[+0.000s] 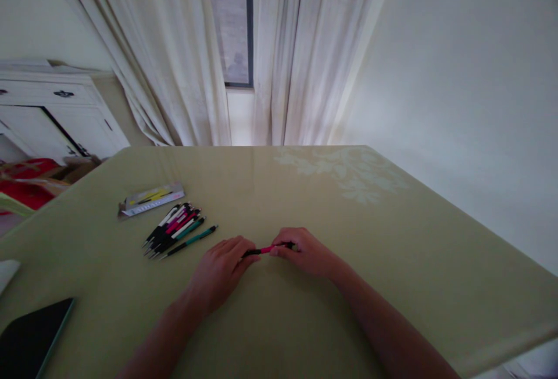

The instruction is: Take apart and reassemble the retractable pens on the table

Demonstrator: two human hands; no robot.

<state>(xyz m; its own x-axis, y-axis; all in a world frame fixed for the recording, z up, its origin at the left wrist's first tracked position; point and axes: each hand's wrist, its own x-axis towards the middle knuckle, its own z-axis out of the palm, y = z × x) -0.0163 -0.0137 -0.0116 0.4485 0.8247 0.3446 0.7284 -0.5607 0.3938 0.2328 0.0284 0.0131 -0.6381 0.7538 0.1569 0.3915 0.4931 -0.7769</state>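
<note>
A pink and black pen (267, 249) lies crosswise between my two hands, just over the table. My left hand (223, 263) pinches its black end between thumb and fingers. On the other end, my right hand (303, 249) is closed, with the fingers covering part of the barrel. To the left of my left hand lies a pile of pens (174, 228) in black, white, purple, pink and green. One teal and black pen (192, 242) rests at the near side of that pile, slightly apart from it.
Behind the pens lies a small pen box (152, 199). A dark flat device (32, 338) sits at the table's near left, with a white item (6, 271) beyond it. Curtains (174, 47) hang past the far edge of the table (370, 286); a wall (471, 106) runs along the right.
</note>
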